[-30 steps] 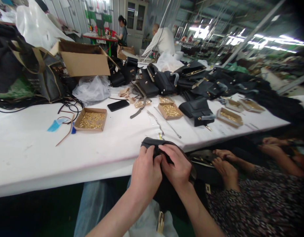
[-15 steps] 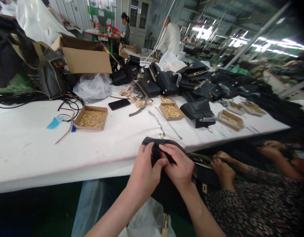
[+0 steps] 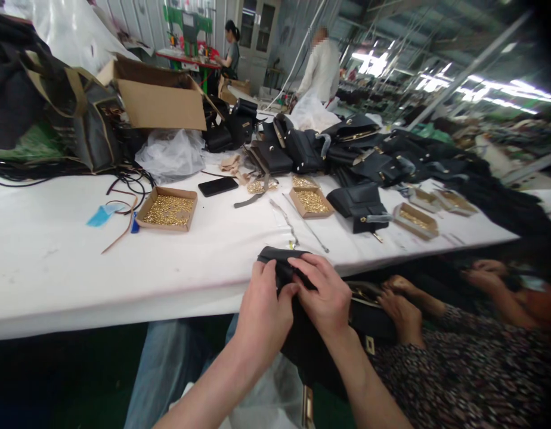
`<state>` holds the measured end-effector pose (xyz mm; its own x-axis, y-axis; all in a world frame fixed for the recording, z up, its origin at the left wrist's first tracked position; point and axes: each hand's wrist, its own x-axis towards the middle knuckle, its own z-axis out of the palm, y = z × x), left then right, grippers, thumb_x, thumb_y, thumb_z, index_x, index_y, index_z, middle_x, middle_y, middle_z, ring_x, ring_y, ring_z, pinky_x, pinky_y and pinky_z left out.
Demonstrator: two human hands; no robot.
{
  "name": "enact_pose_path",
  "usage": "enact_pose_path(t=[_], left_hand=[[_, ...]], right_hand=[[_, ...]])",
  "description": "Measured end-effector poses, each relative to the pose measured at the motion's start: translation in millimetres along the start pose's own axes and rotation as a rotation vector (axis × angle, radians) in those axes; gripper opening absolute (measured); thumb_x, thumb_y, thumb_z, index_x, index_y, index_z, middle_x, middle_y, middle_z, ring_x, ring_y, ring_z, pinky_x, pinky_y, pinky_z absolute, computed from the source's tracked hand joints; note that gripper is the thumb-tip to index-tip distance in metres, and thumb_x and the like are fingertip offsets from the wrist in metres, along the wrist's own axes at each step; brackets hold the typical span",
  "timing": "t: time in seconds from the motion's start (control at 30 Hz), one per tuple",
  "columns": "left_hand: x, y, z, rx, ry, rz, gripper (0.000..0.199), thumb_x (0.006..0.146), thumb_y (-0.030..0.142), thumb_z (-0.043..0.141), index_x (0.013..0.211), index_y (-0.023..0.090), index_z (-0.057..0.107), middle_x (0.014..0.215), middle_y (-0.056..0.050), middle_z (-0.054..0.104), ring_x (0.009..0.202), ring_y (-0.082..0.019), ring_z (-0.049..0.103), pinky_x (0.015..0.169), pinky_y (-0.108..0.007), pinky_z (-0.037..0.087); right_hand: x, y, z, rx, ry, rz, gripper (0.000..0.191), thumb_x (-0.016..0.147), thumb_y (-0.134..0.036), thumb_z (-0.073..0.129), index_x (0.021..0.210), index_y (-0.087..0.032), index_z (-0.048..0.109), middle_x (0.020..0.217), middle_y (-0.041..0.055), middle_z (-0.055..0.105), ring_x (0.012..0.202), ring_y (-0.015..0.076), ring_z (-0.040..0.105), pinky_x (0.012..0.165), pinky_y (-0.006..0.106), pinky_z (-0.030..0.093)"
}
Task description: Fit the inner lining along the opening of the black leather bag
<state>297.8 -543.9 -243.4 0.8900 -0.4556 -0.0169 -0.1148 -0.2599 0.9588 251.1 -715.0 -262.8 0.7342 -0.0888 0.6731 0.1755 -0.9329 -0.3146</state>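
Left hand: The wearer's left hand [image 3: 266, 310] curls nearly closed, thumb bent inward and fingertips pressed to the top of a black handbag [image 3: 282, 255].
Right hand: Opposite it, the right hand [image 3: 324, 292] bends its fingers over the same edge, nearly closed on the dark material; whether a small part sits between the fingertips cannot be told.
Black handbag: Held at the near edge of the white-covered bench [image 3: 79, 280], its dark body hangs between the forearms, above the lap.
Gold-coloured bar: A metal bar [image 3: 307, 406] shows below the right forearm; what it is fixed to is unclear.
Trays: Cardboard trays of small gold-coloured pieces stand on the bench, one to the left [image 3: 192, 213], another near the middle [image 3: 318, 214], beside a thin metal rod [image 3: 307, 226].
Finished-looking bag: Another black bag [image 3: 358, 202] rests right of the middle tray, before a heap of similar bags [image 3: 302, 149].
Next seat: A co-worker's hands [image 3: 403, 310] work at an open bag just beside the right arm.
Slip risk: With support seemingly concentrated at the top, a loosened pinch could let the hanging body drag the edge free.
Scuff risk: Hard fingertip pressure could crease the dark surface, and a bumped elbow in such close seating could jolt the grip.
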Motion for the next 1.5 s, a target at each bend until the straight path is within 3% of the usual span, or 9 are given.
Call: enact_pose_path(t=[0.13, 0.37, 0.63, 0.8, 0.9, 1.1, 1.2, 1.33, 1.5], left_hand=[[-3.3, 3.4, -3.9, 0.099, -0.006, -0.032, 0.034, 0.104, 0.028, 0.067, 0.138, 0.025, 0.062, 0.14, -0.014, 0.063, 0.113, -0.031, 0.069, 0.095, -0.046, 0.055], [-4.9, 5.1, -1.9, 0.077, 0.011, -0.012, 0.033, 0.106, 0.033, 0.066, 0.137, 0.024, 0.062, 0.139, -0.013, 0.064, 0.113, -0.029, 0.068, 0.092, -0.043, 0.054], [10.6, -8.2, -18.4, -0.183, 0.035, 0.156, 0.038, 0.116, 0.045, 0.05, 0.137, 0.024, 0.073, 0.132, -0.011, 0.061, 0.127, -0.023, 0.061, 0.114, -0.044, 0.051], [18.9, -1.2, -39.3, -0.194, 0.033, 0.229, 0.016, 0.107, 0.033, 0.07, 0.12, 0.026, 0.075, 0.15, -0.009, 0.058, 0.152, -0.023, 0.048, 0.129, -0.04, 0.038], [15.3, 11.2, -59.0, -0.199, 0.01, 0.233, 0.024, 0.101, 0.033, 0.079, 0.122, 0.028, 0.069, 0.159, -0.007, 0.054, 0.159, -0.026, 0.041, 0.13, -0.041, 0.034], [-24.4, 33.4, -112.7, 0.024, 0.096, 0.215, 0.037, 0.099, 0.05, 0.078, 0.127, 0.03, 0.063, 0.131, -0.005, 0.065, 0.121, -0.027, 0.062, 0.104, -0.037, 0.048], [-59.8, 16.1, -127.9, 0.096, 0.059, 0.114, 0.036, 0.1, 0.051, 0.075, 0.127, 0.03, 0.065, 0.124, -0.005, 0.066, 0.115, -0.029, 0.063, 0.097, -0.036, 0.05], [-111.9, -38.4, -125.1, 0.017, 0.001, -0.094, 0.034, 0.104, 0.051, 0.068, 0.131, 0.03, 0.069, 0.131, -0.006, 0.066, 0.126, -0.031, 0.062, 0.105, -0.038, 0.05], [-157.3, -84.9, -119.2, -0.091, 0.164, -0.234, 0.039, 0.103, 0.054, 0.069, 0.131, 0.026, 0.069, 0.128, -0.006, 0.068, 0.125, -0.03, 0.062, 0.11, -0.037, 0.045]], right_hand=[[-4.8, -6.1, 1.0, 0.046, 0.058, 0.058, 0.043, 0.101, -0.013, 0.073, 0.142, -0.027, 0.073, 0.123, 0.0063, 0.081, 0.108, 0.0224, 0.079, 0.1, 0.037, 0.066], [-10.1, -0.8, 2.9, 0.023, 0.134, -0.017, 0.036, 0.098, -0.008, 0.075, 0.129, -0.027, 0.08, 0.117, 0.0047, 0.082, 0.103, 0.0205, 0.08, 0.096, 0.034, 0.068], [-1.9, -7.5, -7.8, 0.097, 0.153, 0.043, 0.033, 0.095, -0.006, 0.075, 0.118, -0.028, 0.083, 0.106, 0.0043, 0.083, 0.094, 0.0225, 0.079, 0.089, 0.037, 0.068], [5.0, -23.8, -19.5, 0.171, 0.161, 0.163, 0.028, 0.096, -0.01, 0.076, 0.113, -0.03, 0.085, 0.103, 0.0027, 0.084, 0.092, 0.0231, 0.079, 0.089, 0.038, 0.067], [17.0, -40.8, -28.3, 0.3, 0.159, 0.269, 0.022, 0.096, -0.014, 0.077, 0.107, -0.03, 0.087, 0.099, 0.0023, 0.085, 0.091, 0.0229, 0.079, 0.087, 0.037, 0.067], [39.5, -78.8, -37.0, 0.885, 0.047, 0.47, 0.01, 0.092, -0.019, 0.081, 0.098, -0.024, 0.087, 0.091, 0.0025, 0.084, 0.078, 0.0176, 0.078, 0.067, 0.024, 0.064], [27.1, -90.8, -25.6, 1.077, -0.182, 0.572, 0.009, 0.091, -0.02, 0.081, 0.098, -0.02, 0.086, 0.088, 0.004, 0.084, 0.076, 0.0181, 0.079, 0.067, 0.024, 0.065], [-11.8, -103.3, 8.3, 1.117, -0.431, 0.591, 0.018, 0.088, -0.012, 0.077, 0.1, -0.021, 0.087, 0.095, 0.0019, 0.086, 0.088, 0.0175, 0.081, 0.083, 0.025, 0.066], [-48.4, -124.6, 41.1, 1.151, -0.555, 0.546, 0.031, 0.09, -0.011, 0.076, 0.116, -0.025, 0.084, 0.113, 0.001, 0.085, 0.105, 0.0193, 0.081, 0.101, 0.03, 0.066]])
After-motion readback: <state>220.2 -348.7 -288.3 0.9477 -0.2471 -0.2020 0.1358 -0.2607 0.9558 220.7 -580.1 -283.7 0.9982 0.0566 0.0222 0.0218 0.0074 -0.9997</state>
